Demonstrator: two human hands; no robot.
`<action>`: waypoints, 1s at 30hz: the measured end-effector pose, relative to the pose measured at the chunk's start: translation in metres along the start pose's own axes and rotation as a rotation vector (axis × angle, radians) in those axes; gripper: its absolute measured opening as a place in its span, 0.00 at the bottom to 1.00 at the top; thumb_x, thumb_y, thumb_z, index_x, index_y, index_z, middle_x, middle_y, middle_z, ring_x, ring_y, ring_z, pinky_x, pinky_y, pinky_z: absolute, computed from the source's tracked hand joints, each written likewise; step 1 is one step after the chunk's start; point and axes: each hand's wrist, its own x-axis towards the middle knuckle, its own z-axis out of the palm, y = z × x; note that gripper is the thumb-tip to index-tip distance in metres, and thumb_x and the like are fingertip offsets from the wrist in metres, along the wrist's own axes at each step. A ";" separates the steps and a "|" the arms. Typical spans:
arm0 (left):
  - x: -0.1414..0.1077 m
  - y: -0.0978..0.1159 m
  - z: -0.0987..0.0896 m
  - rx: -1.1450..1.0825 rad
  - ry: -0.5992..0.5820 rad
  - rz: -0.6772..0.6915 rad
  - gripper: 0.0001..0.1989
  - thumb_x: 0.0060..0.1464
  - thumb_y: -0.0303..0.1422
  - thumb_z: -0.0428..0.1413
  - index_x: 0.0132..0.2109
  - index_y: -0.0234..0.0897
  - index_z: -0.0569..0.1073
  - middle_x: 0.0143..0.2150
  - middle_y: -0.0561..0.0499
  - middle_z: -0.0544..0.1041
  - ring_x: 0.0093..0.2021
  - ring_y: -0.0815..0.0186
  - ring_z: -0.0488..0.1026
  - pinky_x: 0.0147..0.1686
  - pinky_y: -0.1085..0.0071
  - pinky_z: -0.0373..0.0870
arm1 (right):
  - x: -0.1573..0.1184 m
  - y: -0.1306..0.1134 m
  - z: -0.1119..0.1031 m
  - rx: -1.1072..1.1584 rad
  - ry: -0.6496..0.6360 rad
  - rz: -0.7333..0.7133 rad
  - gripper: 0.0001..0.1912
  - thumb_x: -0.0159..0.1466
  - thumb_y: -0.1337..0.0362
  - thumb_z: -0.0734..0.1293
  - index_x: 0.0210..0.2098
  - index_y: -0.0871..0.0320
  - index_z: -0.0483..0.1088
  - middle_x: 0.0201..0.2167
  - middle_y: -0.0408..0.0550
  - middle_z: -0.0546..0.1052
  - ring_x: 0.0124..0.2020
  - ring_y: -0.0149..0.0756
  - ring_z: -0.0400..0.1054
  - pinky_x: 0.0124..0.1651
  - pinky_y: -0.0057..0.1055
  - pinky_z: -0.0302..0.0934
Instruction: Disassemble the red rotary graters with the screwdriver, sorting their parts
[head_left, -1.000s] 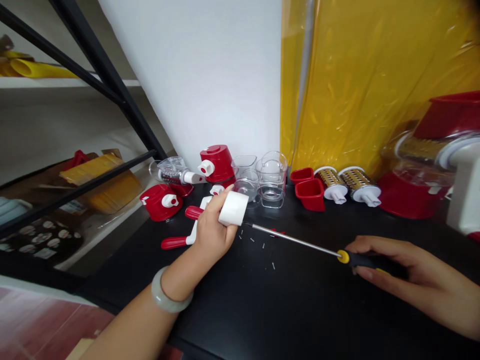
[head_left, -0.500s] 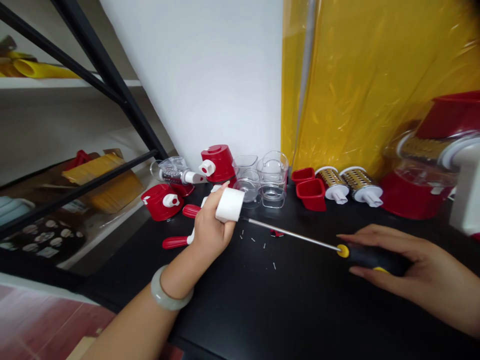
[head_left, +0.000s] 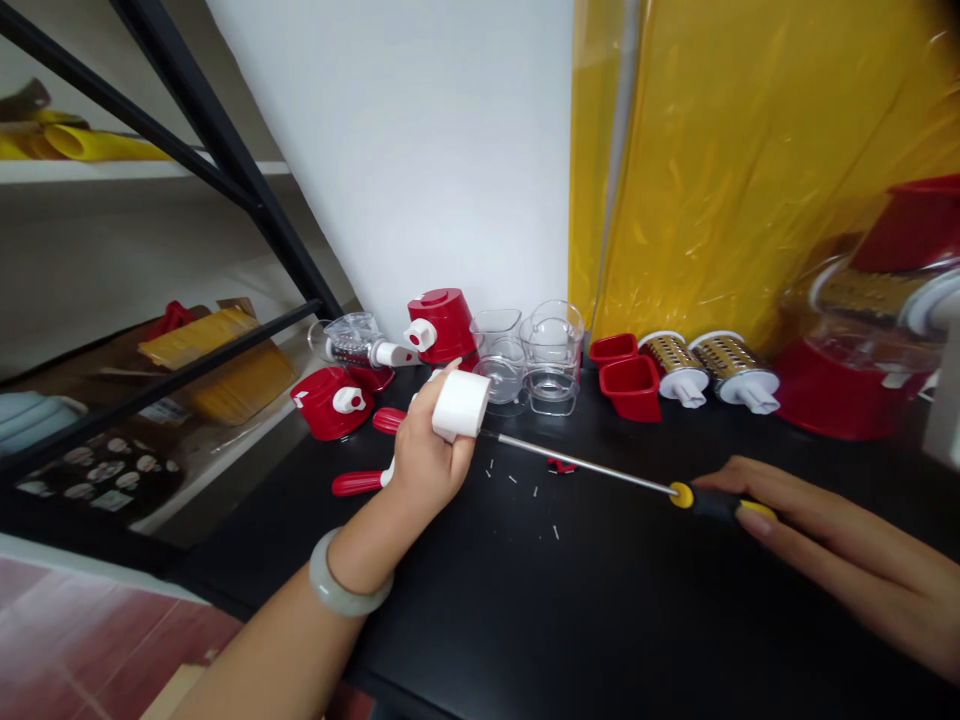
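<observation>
My left hand (head_left: 431, 450) is closed around a white plastic part (head_left: 460, 404) with a rounded end, held above the black table. In my right hand (head_left: 802, 520) is a long screwdriver (head_left: 600, 470), its black and yellow handle between thumb and fingers. The screwdriver's tip points at the white part's right side; whether it touches is hard to see. Below the shaft lie several small screws (head_left: 535, 491) and a small red piece (head_left: 560, 466). Two red-handled cranks (head_left: 358, 484) lie left of my left hand.
Along the back stand red bases (head_left: 332, 403), clear plastic housings (head_left: 551, 350), red hoppers (head_left: 630, 388) and metal grater drums (head_left: 735, 370). An assembled red and white drum grater (head_left: 832, 390) stands at the right. A black-framed shelf (head_left: 277, 235) is at the left.
My right hand has shifted its grip on the screwdriver handle, fingers now straighter and further back. My left hand keeps hold of the white part. The view has moved slightly.
</observation>
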 end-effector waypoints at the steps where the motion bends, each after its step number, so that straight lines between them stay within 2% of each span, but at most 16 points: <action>1: 0.000 0.000 0.000 -0.001 0.008 -0.004 0.34 0.54 0.27 0.57 0.68 0.37 0.59 0.50 0.40 0.78 0.56 0.50 0.75 0.54 0.54 0.74 | 0.003 -0.002 0.000 -0.005 -0.056 -0.042 0.23 0.68 0.45 0.63 0.53 0.51 0.74 0.54 0.48 0.71 0.55 0.38 0.68 0.53 0.22 0.67; 3: 0.001 0.000 -0.001 -0.011 -0.013 -0.013 0.35 0.53 0.27 0.57 0.67 0.37 0.60 0.51 0.40 0.77 0.55 0.50 0.75 0.52 0.55 0.75 | 0.010 -0.008 0.000 -0.002 -0.099 -0.143 0.20 0.67 0.47 0.65 0.46 0.55 0.74 0.48 0.50 0.72 0.48 0.35 0.69 0.51 0.20 0.67; 5: 0.001 0.001 -0.001 -0.011 -0.038 -0.019 0.35 0.51 0.26 0.57 0.67 0.37 0.61 0.53 0.40 0.77 0.54 0.51 0.76 0.50 0.57 0.76 | 0.016 -0.015 0.001 0.022 -0.052 -0.206 0.18 0.63 0.48 0.70 0.39 0.58 0.72 0.44 0.50 0.71 0.45 0.33 0.69 0.49 0.19 0.67; 6: 0.002 0.002 -0.001 -0.005 -0.047 -0.018 0.35 0.51 0.26 0.57 0.67 0.38 0.62 0.54 0.40 0.77 0.53 0.51 0.76 0.49 0.58 0.76 | 0.017 -0.017 0.002 0.047 -0.027 -0.205 0.19 0.62 0.48 0.71 0.38 0.59 0.72 0.44 0.51 0.71 0.46 0.34 0.69 0.50 0.19 0.67; 8: 0.002 0.004 -0.002 0.012 -0.047 -0.013 0.34 0.50 0.26 0.56 0.66 0.38 0.63 0.54 0.41 0.78 0.52 0.53 0.77 0.48 0.60 0.77 | 0.017 -0.017 0.004 0.101 -0.044 -0.131 0.23 0.61 0.47 0.72 0.47 0.57 0.72 0.47 0.52 0.72 0.49 0.36 0.70 0.52 0.22 0.68; 10: 0.002 0.005 -0.002 0.028 -0.044 -0.007 0.33 0.50 0.26 0.56 0.65 0.38 0.64 0.54 0.41 0.78 0.51 0.53 0.78 0.47 0.61 0.77 | 0.011 -0.008 0.006 0.138 -0.140 -0.033 0.31 0.61 0.45 0.71 0.58 0.55 0.69 0.49 0.52 0.72 0.50 0.38 0.70 0.54 0.26 0.68; 12: 0.003 0.007 -0.002 0.038 -0.042 0.000 0.33 0.50 0.26 0.56 0.64 0.37 0.65 0.53 0.41 0.78 0.51 0.53 0.78 0.47 0.61 0.77 | 0.002 0.005 0.008 0.143 -0.217 0.036 0.32 0.63 0.45 0.70 0.61 0.52 0.68 0.53 0.51 0.72 0.52 0.40 0.70 0.56 0.28 0.68; 15: 0.003 0.007 -0.002 0.039 -0.041 0.003 0.33 0.50 0.25 0.56 0.65 0.38 0.65 0.53 0.41 0.78 0.51 0.53 0.78 0.47 0.60 0.77 | -0.009 0.019 0.009 0.154 -0.191 0.084 0.27 0.64 0.44 0.68 0.58 0.50 0.72 0.55 0.50 0.71 0.51 0.40 0.71 0.56 0.27 0.68; 18: 0.003 0.006 -0.002 0.029 -0.038 0.001 0.34 0.50 0.25 0.56 0.65 0.37 0.64 0.54 0.40 0.78 0.51 0.53 0.78 0.46 0.61 0.77 | -0.008 0.013 0.007 0.144 -0.173 0.048 0.24 0.66 0.46 0.67 0.55 0.51 0.73 0.56 0.49 0.70 0.53 0.40 0.69 0.58 0.25 0.65; 20: 0.003 0.006 -0.002 0.034 -0.028 0.014 0.34 0.50 0.26 0.56 0.65 0.37 0.64 0.54 0.41 0.78 0.50 0.53 0.78 0.46 0.61 0.77 | -0.002 0.000 0.004 0.126 -0.223 -0.013 0.20 0.65 0.47 0.67 0.49 0.53 0.73 0.52 0.49 0.72 0.52 0.39 0.69 0.56 0.23 0.66; 22: 0.004 0.007 -0.002 0.043 -0.024 0.031 0.34 0.49 0.25 0.56 0.65 0.38 0.64 0.53 0.42 0.78 0.49 0.54 0.78 0.46 0.61 0.76 | 0.004 -0.012 0.003 0.116 -0.243 -0.069 0.18 0.63 0.48 0.69 0.43 0.55 0.71 0.44 0.49 0.73 0.46 0.37 0.70 0.50 0.21 0.68; 24: 0.004 0.008 -0.003 0.050 -0.029 0.036 0.34 0.49 0.25 0.56 0.64 0.39 0.65 0.52 0.42 0.79 0.48 0.54 0.79 0.46 0.62 0.76 | 0.007 -0.017 0.003 0.131 -0.229 -0.097 0.18 0.62 0.48 0.70 0.42 0.56 0.70 0.41 0.48 0.73 0.44 0.35 0.70 0.49 0.20 0.68; 28: 0.005 0.008 -0.003 0.066 -0.030 0.037 0.34 0.49 0.25 0.56 0.64 0.38 0.65 0.53 0.42 0.79 0.47 0.54 0.79 0.45 0.62 0.76 | -0.001 -0.007 0.006 0.196 -0.261 -0.015 0.24 0.65 0.48 0.69 0.57 0.48 0.68 0.54 0.45 0.71 0.54 0.34 0.69 0.59 0.20 0.64; 30: 0.004 0.009 -0.003 0.064 -0.036 0.053 0.33 0.49 0.26 0.56 0.65 0.38 0.65 0.54 0.42 0.78 0.48 0.55 0.78 0.47 0.62 0.76 | -0.005 0.001 0.008 0.192 -0.300 0.041 0.25 0.66 0.48 0.67 0.61 0.44 0.67 0.57 0.43 0.70 0.56 0.34 0.68 0.60 0.20 0.63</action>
